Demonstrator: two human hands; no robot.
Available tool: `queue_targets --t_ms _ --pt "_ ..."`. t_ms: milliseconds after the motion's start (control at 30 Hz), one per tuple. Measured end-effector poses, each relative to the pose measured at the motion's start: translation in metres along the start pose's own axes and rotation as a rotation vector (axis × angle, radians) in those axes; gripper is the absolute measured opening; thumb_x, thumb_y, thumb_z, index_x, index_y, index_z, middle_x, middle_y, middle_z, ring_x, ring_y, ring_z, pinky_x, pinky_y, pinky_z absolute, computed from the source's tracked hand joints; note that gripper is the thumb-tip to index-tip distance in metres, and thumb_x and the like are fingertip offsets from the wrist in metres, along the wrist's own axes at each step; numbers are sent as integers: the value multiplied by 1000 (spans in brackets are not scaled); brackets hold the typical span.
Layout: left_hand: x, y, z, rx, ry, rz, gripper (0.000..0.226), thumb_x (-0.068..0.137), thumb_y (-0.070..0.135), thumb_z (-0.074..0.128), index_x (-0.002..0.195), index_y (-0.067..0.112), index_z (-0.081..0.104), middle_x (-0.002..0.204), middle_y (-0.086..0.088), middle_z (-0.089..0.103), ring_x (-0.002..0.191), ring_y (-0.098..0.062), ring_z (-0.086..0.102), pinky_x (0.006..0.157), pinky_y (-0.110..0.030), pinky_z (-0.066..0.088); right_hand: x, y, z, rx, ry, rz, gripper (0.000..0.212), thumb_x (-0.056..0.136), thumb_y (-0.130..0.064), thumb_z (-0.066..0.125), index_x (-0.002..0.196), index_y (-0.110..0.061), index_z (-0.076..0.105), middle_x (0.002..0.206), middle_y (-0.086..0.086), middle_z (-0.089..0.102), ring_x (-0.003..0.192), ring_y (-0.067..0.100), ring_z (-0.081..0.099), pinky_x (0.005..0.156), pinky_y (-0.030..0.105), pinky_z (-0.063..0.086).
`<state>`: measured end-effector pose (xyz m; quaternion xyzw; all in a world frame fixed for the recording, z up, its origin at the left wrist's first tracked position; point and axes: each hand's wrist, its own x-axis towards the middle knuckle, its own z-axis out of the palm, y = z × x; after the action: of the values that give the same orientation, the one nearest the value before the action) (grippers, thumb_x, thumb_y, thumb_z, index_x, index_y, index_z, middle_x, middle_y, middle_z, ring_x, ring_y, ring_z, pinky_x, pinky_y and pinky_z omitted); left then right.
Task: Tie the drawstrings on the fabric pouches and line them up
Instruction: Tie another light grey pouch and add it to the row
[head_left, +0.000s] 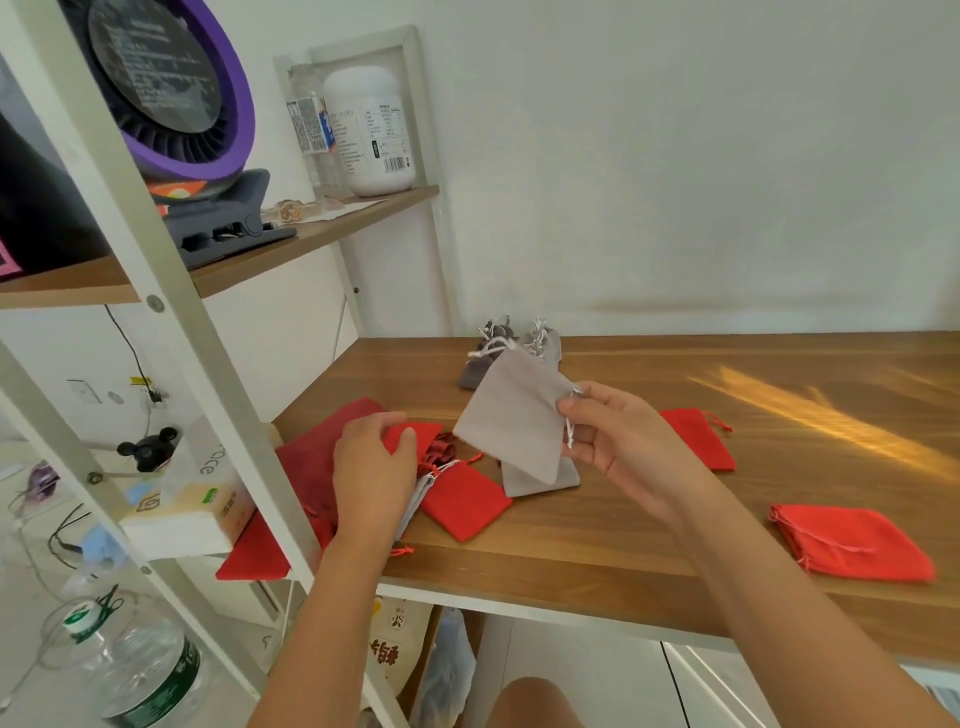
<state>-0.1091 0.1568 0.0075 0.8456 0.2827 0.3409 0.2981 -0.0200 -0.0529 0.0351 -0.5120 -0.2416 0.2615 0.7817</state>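
My right hand (621, 434) pinches the corner of a grey pouch (511, 413) at its white drawstring and holds it up over the wooden table (675, 519). My left hand (371, 467) grips a small red pouch (410, 434) on top of a heap of red pouches (462, 501) at the table's left end. Another grey pouch (540, 478) lies flat beneath the lifted one. Two tied grey pouches (519, 345) stand at the back near the wall. Single red pouches lie at the right (698, 436) and front right (852, 543).
A white-framed shelf unit (171, 332) stands at the left, its slanted post crossing the table's left corner. It carries a purple fan (171, 88), a white jar (371, 130) and boxes (192, 512). A water bottle (140, 670) stands on the floor.
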Motion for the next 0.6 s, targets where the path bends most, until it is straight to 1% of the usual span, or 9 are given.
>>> queue_targets --t_ms 67,167,233,300,367,433,500,533,600 --pt "-16 23 -9 -193 -72 45 24 94 16 51 104 18 73 105 8 70 98 -5 61 87 -24 45 -10 2 -3 -116 4 -42 11 92 -6 56 92 -10 66 86 4 67 75 14 60 66 23 55" --pt "-29 51 -12 -538 -246 -119 25 94 10 52 87 17 76 79 11 74 80 2 67 75 -17 50 -21 7 -5 -221 21 -81 9 91 -6 59 93 -8 68 82 5 62 74 11 58 63 20 52" --pt "-25 70 -6 -604 -359 -348 24 96 4 49 82 6 69 57 8 68 64 -5 65 57 -12 48 -26 9 -6 -264 26 -88 8 90 -6 60 91 -8 68 75 -1 63 68 7 58 61 17 49" --pt "-27 74 -6 -646 -519 -510 25 99 3 44 83 -2 61 49 -3 59 68 -16 56 61 -16 51 -30 11 -8 -319 24 -102 8 90 -8 61 93 -7 68 74 -3 65 69 6 58 62 16 48" --pt "-31 69 -1 -572 -555 -512 36 99 26 48 83 2 70 60 -5 67 80 -16 64 84 -26 52 -34 13 -11 -351 29 -135 9 91 -8 60 95 -8 68 76 -6 68 71 5 60 65 16 48" --pt "-37 57 1 -471 -564 -482 59 98 47 40 68 11 75 69 -4 73 80 -18 71 78 -27 54 -37 15 -12 -365 43 -170 10 91 -6 59 96 -7 68 76 -7 70 72 4 60 64 16 48" --pt "-41 43 3 -503 -579 -562 68 101 46 32 64 7 74 64 -6 72 68 -15 71 64 -21 53 -39 17 -13 -363 71 -199 10 91 -4 59 96 -5 68 74 -8 69 69 3 59 62 14 46" --pt "-44 43 2 -530 -594 -592 66 102 42 30 75 0 73 67 -8 72 65 -14 69 60 -19 52 -40 17 -14 -364 84 -206 10 91 -4 59 96 -5 68 73 -8 69 69 3 59 61 14 46" --pt "-48 47 2 -609 -622 -602 62 103 38 27 105 -11 65 96 -18 72 81 -21 67 69 -21 50 -40 20 -16 -401 90 -202 9 90 -4 62 93 -7 70 75 -5 70 69 4 60 62 16 46"
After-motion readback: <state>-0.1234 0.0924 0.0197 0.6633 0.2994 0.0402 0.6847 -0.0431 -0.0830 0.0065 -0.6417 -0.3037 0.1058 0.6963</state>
